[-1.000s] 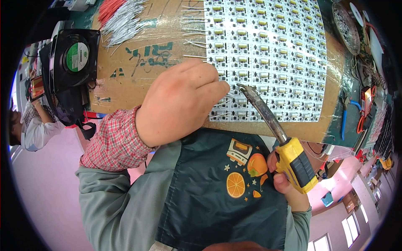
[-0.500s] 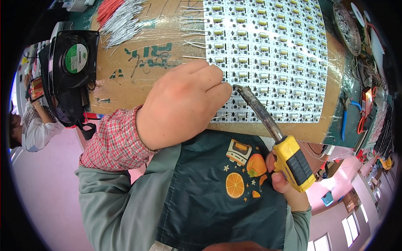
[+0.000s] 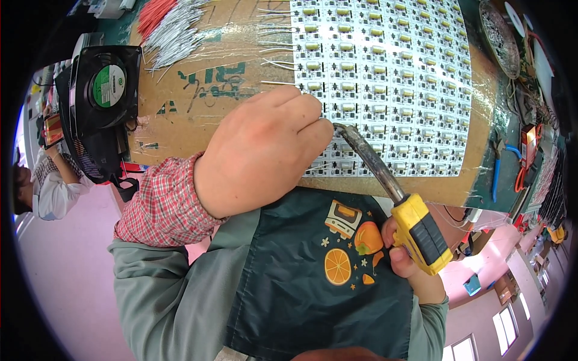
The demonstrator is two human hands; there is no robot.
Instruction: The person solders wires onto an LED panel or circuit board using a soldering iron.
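A white panel of small circuit boards (image 3: 396, 96), each carrying a yellow component, lies at the table's far middle. My left hand (image 3: 262, 153) is closed over its lower left part, fingertips turned down and hidden, so what they pinch cannot be seen. In my right hand (image 3: 402, 256) is a soldering iron (image 3: 374, 163) with a yellow and black handle. Its dark tip touches or hovers just above the panel, close beside my left fingers. Several white wires (image 3: 278, 47) stick out from the panel's left edge.
Bundles of red wires (image 3: 155, 17) and white wires (image 3: 174, 39) lie at the far left, above a black fan (image 3: 107, 87). To the right are blue-handled pliers (image 3: 497, 171) and a round metal dish (image 3: 500, 39). Another person (image 3: 54, 180) sits at the left.
Both hands keep nearly the same pose. The soldering iron's handle has shifted very slightly up and left, its tip staying by my left fingers.
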